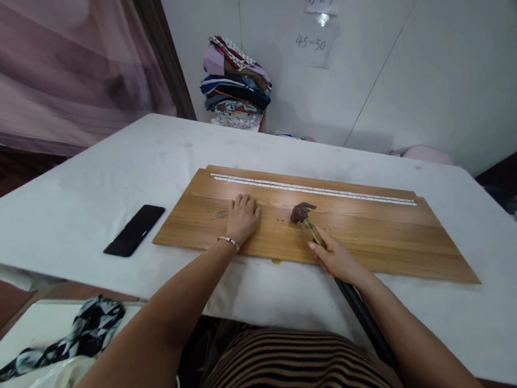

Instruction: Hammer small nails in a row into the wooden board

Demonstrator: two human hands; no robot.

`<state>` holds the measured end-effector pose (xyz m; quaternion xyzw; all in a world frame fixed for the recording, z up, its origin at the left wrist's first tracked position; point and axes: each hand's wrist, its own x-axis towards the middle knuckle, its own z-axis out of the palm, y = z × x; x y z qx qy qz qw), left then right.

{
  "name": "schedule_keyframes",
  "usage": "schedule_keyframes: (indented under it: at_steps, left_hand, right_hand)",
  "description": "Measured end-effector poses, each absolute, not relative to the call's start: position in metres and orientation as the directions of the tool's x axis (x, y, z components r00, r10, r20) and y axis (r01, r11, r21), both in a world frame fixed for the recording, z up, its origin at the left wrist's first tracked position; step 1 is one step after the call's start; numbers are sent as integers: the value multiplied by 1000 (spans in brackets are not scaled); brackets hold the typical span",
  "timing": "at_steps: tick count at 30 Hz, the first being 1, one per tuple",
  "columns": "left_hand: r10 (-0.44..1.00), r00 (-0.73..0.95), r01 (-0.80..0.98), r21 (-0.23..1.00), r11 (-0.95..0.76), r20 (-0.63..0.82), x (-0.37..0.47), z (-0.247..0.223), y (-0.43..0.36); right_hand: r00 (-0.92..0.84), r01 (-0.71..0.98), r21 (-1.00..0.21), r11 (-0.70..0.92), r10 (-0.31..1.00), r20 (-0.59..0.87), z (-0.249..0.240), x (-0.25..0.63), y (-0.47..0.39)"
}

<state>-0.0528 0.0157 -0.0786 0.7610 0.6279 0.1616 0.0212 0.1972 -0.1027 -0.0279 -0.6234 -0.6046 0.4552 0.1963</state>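
A wooden board [386,235] with brown grain lies flat on the white-covered table. My left hand [243,218] rests palm down on it, fingers stretched forward and holding nothing. Just left of those fingers is a small group of loose nails [219,214]. My right hand [332,255] is wrapped round the handle of a claw hammer [301,213], whose rusty head is over the middle of the board; I cannot tell whether it touches the wood. Small dark dots [280,220] show on the board between my left hand and the hammer head.
Two white measuring strips [313,190] run along the board's far side. A black phone [134,230] lies left of the board on the white table [120,164]. Folded clothes [237,86] are stacked behind the table, by the wall. A patterned cloth [95,324] sits below, at lower left.
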Motion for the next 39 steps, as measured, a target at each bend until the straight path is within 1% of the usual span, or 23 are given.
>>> schedule_keyframes:
  at_steps: [5,19,34,39]
  left_hand:
    - [960,155,950,232,-210,234,-54,-83,17]
    - [958,162,949,229,-217,234,-54,-81,16]
    - [957,168,954,204,-218,237,-54,-79,16]
    - [954,166,951,215,-222,250,-54,-81,16]
  right_hand:
    - [-143,591,-791,-155,946,-292,-26,196,-103]
    - [-130,628,-766,-138,952,-278,-21,194,-102]
    - [-150,601,-792,-103,959,-239,-22,194,-102]
    - [-148,594,-798,-104,961,-235,-24,195,-102]
